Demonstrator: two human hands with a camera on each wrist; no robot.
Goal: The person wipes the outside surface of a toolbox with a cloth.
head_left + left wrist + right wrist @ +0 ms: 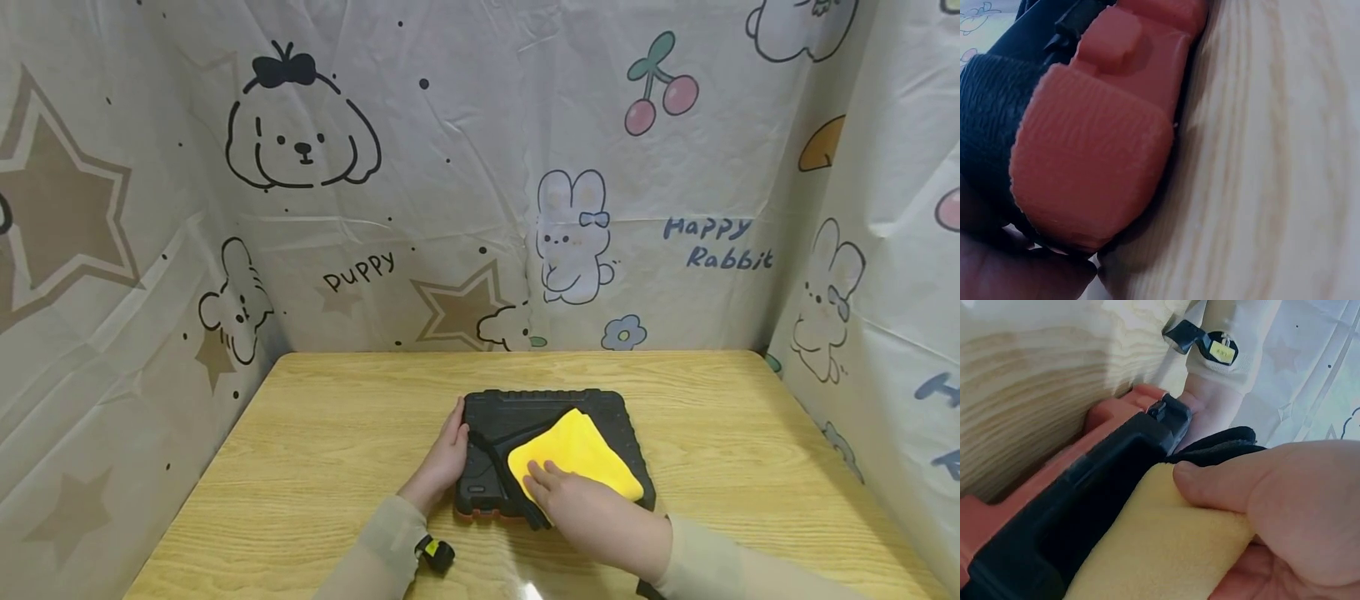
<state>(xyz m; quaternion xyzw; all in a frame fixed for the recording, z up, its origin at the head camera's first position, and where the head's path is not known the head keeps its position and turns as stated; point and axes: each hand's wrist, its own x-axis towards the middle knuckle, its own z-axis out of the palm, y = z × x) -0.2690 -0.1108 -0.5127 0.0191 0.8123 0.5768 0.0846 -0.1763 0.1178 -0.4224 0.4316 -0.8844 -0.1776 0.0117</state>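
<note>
A black hard-shell case (pixel 553 402) with an orange-red base (pixel 1094 156) lies flat on the table. Along its left side rests my left hand (pixel 446 454), fingers straight against the edge. A folded yellow cloth (pixel 592 454) lies across the lid, and my right hand (pixel 581 504) holds it near its front left edge. In the right wrist view the thumb (pixel 1210 484) presses the cloth while the other fingers are partly hidden. Black strap-like material (pixel 495 462) sticks out from under the cloth and hangs over the case's front edge.
The wooden table (pixel 337 417) surrounds the case. Printed fabric (pixel 465 150) with cartoon animals and stars hangs behind the table and on both sides. A small black device with a yellow label (pixel 435 552) sits at the left sleeve's cuff.
</note>
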